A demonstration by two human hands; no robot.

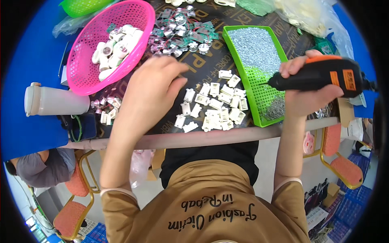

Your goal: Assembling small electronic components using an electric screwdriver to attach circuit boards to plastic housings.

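Note:
My right hand [304, 87] is wrapped around a black electric screwdriver [320, 75] with orange parts. Its thin bit points left, above a green perforated tray [253, 87]. Many small silvery metal pieces [257, 44], looking like screws, fill the tray's far part, and a darker heap [276, 108] lies in its near corner. My left hand [156, 87] hovers over the table with bent fingers, thumb apart from the index finger, and nothing visible between them. Right of it lie several small white plastic housings [214, 101]. Just beyond it is a pile of green circuit boards with wires and silvery round parts [180, 32].
A pink basket [79, 69] holding white rounded plastic parts [117, 50] stands at the left. Near it are a whitish lidded cup [56, 100] and a small heap of parts [107, 108]. Plastic bags [312, 18] lie far right. Another person [46, 166] sits at the lower left.

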